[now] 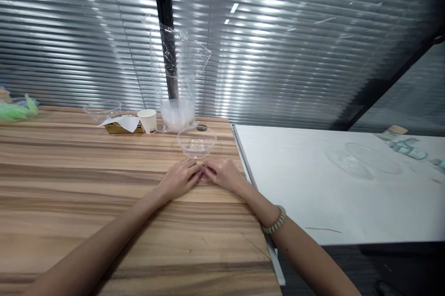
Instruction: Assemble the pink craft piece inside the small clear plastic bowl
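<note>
Hands, left (179,178) and right (224,174), lie flat, empty, near bowl (196,142); cup (148,121) print unreadable.

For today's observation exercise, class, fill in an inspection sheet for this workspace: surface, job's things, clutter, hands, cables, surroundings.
Surface: wooden table, with a white table butting against its right edge.
Job's things: clear plastic bowl, upright, looks empty, just past the left hand and right hand.
Clutter: sleeved stack of bowls, paper cup, white paper on a cardboard tray, second clear bowl.
Hands: both palm-down on the wood, fingertips meeting, nothing visibly held.
Cables: nothing seen.
Surroundings: closed blinds behind; bottles on the white table.
</note>
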A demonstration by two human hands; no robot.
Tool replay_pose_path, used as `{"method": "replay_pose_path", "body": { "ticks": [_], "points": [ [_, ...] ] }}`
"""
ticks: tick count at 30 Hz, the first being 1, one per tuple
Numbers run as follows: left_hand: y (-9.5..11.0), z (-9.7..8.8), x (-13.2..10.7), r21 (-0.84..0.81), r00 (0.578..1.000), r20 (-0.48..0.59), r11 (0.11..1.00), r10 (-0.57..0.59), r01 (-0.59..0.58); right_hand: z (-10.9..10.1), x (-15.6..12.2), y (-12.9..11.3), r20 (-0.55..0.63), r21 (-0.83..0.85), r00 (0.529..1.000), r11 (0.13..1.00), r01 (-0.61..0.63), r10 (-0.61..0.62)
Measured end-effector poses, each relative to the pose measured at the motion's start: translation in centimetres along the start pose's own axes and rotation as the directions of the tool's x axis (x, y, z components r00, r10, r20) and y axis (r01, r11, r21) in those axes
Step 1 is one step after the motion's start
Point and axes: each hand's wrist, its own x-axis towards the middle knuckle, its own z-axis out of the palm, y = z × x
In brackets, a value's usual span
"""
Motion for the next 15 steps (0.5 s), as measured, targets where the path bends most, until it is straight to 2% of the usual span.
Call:
{"method": "replay_pose_path", "body": {
  "ticks": [15],
  "points": [
    [-0.06,0.07,-0.05,-0.034,1.000,-0.005,0.999,-0.005,0.005,0.34,-0.05,0.15,-0.025,0.016,1.000,1.000,0.018,-0.018]
  ]
}}
